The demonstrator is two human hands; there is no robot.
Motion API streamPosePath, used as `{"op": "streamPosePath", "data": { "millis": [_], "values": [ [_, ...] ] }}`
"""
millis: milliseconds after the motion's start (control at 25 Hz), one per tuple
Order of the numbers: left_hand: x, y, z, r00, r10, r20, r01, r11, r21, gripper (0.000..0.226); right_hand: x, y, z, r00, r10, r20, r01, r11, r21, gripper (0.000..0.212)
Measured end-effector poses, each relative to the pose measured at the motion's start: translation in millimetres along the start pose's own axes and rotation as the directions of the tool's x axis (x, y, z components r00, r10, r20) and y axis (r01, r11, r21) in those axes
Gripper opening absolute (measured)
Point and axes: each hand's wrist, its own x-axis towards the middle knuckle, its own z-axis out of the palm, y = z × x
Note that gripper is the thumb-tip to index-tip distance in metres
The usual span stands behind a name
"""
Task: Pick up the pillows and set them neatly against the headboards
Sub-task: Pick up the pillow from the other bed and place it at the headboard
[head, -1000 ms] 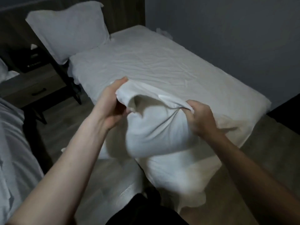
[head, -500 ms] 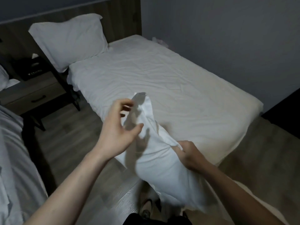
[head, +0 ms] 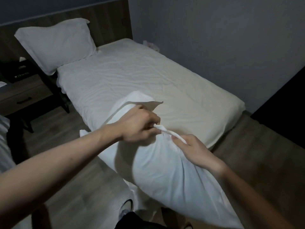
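Now, held pillow (head: 173, 171): we hold it in the air over the near corner of the bed (head: 140, 76), above the floor (head: 79, 187).
Left hand (head: 140, 126): our fingers are curled around a twisted bit of its case.
Right hand (head: 194, 151): we pinch the same edge, just beside.
Second pillow (head: 56, 43): it leans on the headboard (head: 107, 22).
Nightstand (head: 21, 93): left of the bed.

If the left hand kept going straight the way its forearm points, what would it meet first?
Probably the right hand: the left hand points right and slightly away, gripping the same fold of the held pillow. Beyond lies the bed; depth is unclear.
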Motion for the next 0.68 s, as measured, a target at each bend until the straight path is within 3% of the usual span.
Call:
{"op": "streamPosePath", "data": {
  "millis": [120, 240, 320, 400, 520, 680],
  "values": [
    [12.4, 54.2, 15.9, 0.983, -0.151, -0.102, 0.126, 0.969, -0.213, 0.046, -36.4, 43.2, -68.5, 0.999, -0.048, -0.024, 0.046, 0.998, -0.053, 0.047],
    [26.0, 93.1, 18.5, 0.939, -0.319, -0.126, 0.244, 0.880, -0.407, 0.040, -67.3, 110.0, -123.4, 0.999, 0.046, -0.028, -0.052, 0.968, -0.246, 0.031],
    [36.1, 105.3, 11.9, 0.899, -0.416, -0.135, 0.294, 0.803, -0.518, 0.032, -77.1, 147.0, -149.0, 0.991, 0.109, -0.082, -0.130, 0.942, -0.308, 0.035],
    [45.6, 110.7, 9.0, 0.882, -0.455, -0.124, 0.306, 0.751, -0.585, 0.027, -72.2, 164.3, -170.4, 0.975, 0.081, -0.205, -0.136, 0.954, -0.268, 0.044],
    [60.2, 103.4, 13.3, 0.850, -0.518, -0.093, 0.386, 0.735, -0.558, 0.036, -43.9, 160.9, -201.8, 0.935, 0.042, -0.353, -0.118, 0.973, -0.198, 0.048],
    [84.7, 77.4, 30.5, 0.769, -0.633, -0.091, 0.566, 0.740, -0.362, 0.048, -7.1, 150.5, -241.2, 0.946, -0.034, -0.321, -0.021, 0.986, -0.165, 0.045]
  ]
}}
